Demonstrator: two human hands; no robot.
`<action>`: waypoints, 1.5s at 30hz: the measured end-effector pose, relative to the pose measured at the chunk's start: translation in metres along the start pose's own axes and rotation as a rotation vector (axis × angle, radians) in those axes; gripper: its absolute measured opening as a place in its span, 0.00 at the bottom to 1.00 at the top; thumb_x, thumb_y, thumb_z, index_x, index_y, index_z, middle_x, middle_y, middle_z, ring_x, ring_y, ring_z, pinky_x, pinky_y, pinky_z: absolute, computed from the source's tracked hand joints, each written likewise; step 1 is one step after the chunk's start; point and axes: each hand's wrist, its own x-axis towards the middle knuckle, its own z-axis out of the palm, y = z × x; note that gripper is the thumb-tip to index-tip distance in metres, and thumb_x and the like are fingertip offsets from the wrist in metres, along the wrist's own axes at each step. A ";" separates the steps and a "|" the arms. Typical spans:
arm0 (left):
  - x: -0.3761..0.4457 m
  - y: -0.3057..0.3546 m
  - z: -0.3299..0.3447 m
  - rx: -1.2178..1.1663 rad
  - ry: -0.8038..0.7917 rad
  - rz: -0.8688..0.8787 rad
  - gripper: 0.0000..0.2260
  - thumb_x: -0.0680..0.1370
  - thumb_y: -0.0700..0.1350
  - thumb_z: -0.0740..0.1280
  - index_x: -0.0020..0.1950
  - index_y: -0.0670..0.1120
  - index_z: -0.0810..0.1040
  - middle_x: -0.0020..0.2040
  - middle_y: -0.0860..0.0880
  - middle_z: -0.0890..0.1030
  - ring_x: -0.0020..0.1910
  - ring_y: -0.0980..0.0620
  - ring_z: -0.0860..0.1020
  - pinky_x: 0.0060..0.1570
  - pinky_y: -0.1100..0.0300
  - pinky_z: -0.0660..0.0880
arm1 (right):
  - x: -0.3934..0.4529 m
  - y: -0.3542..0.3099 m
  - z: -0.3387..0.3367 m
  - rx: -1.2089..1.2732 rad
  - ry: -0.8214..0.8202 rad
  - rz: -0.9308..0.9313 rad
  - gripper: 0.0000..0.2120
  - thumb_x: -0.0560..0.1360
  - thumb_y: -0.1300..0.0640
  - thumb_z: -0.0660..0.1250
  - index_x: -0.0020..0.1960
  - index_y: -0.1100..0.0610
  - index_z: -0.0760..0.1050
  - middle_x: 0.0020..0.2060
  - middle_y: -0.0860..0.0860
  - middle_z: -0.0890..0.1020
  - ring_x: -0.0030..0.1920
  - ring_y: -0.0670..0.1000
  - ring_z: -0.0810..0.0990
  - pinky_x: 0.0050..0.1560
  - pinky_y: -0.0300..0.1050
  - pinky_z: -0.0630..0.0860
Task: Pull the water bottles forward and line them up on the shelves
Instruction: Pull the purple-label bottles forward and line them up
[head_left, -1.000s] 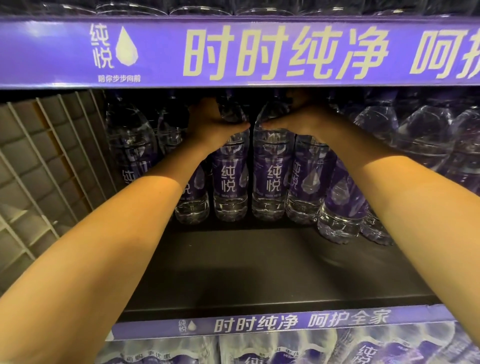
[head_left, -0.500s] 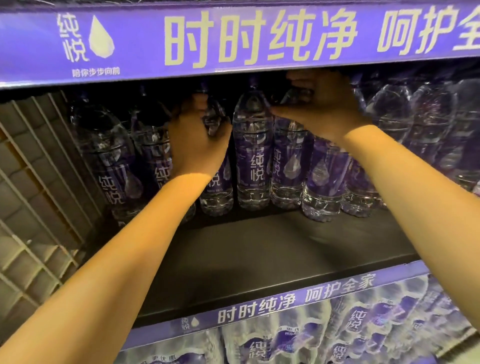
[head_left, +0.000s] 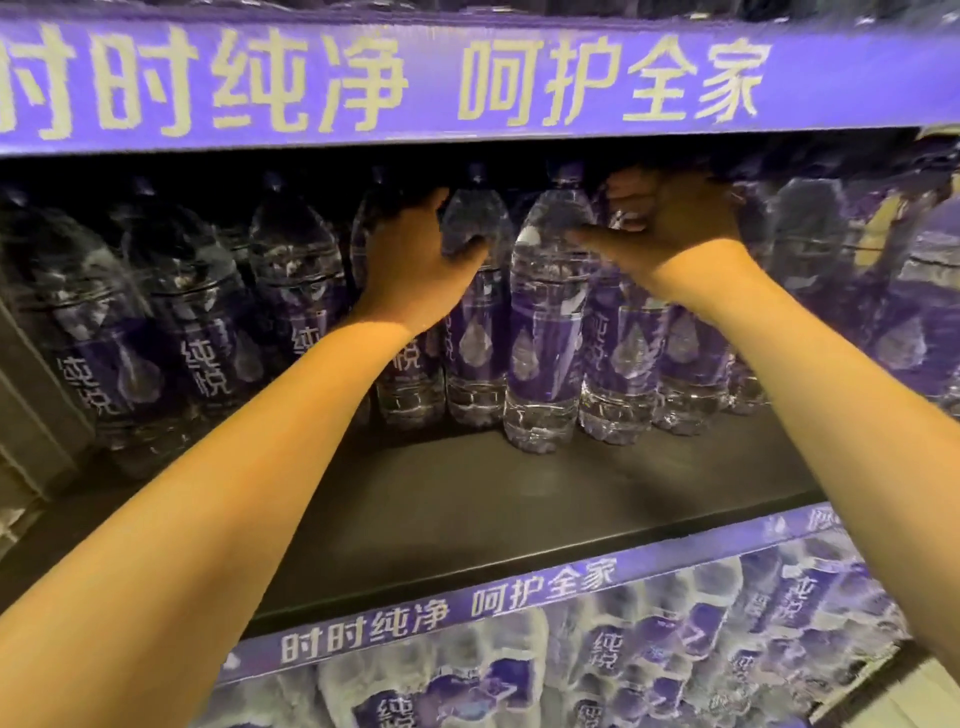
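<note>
Clear water bottles with purple labels stand in a row at the back of a dark shelf. My left hand reaches in and grips the shoulder of one bottle, thumb toward the neighbouring bottle. My right hand curls its fingers round the neck of another bottle, thumb stretched left. Between the two hands one bottle stands slightly further forward than the rest. More bottles stand further left, in shadow.
A purple banner strip fronts the shelf above, close over my hands. Another strip edges this shelf, with shrink-wrapped bottle packs below. Wrapped packs fill the shelf's right end. The front half of the shelf board is bare.
The view has swung to the right along the shelf. Both hands have moved right onto bottles further along the row, and the wire side panel has slipped out of view.
</note>
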 end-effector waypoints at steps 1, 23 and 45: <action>0.005 0.003 0.004 0.014 -0.009 -0.024 0.24 0.78 0.52 0.69 0.70 0.43 0.73 0.63 0.44 0.79 0.62 0.45 0.76 0.52 0.62 0.70 | 0.003 0.005 -0.001 -0.056 -0.030 -0.044 0.31 0.67 0.37 0.73 0.62 0.56 0.76 0.55 0.52 0.81 0.57 0.51 0.79 0.60 0.50 0.75; 0.059 0.013 0.050 -0.047 0.059 -0.222 0.27 0.69 0.55 0.78 0.55 0.37 0.76 0.46 0.48 0.76 0.48 0.51 0.74 0.35 0.74 0.67 | 0.068 0.011 0.017 -0.147 -0.388 -0.017 0.39 0.63 0.33 0.74 0.67 0.52 0.70 0.59 0.52 0.78 0.55 0.54 0.76 0.50 0.43 0.73; 0.061 -0.005 0.042 -0.051 -0.068 -0.269 0.21 0.69 0.57 0.77 0.34 0.50 0.66 0.31 0.55 0.64 0.28 0.60 0.63 0.17 0.73 0.60 | 0.065 0.011 0.022 -0.063 -0.191 -0.257 0.44 0.62 0.30 0.73 0.71 0.51 0.68 0.65 0.47 0.76 0.66 0.50 0.73 0.67 0.47 0.70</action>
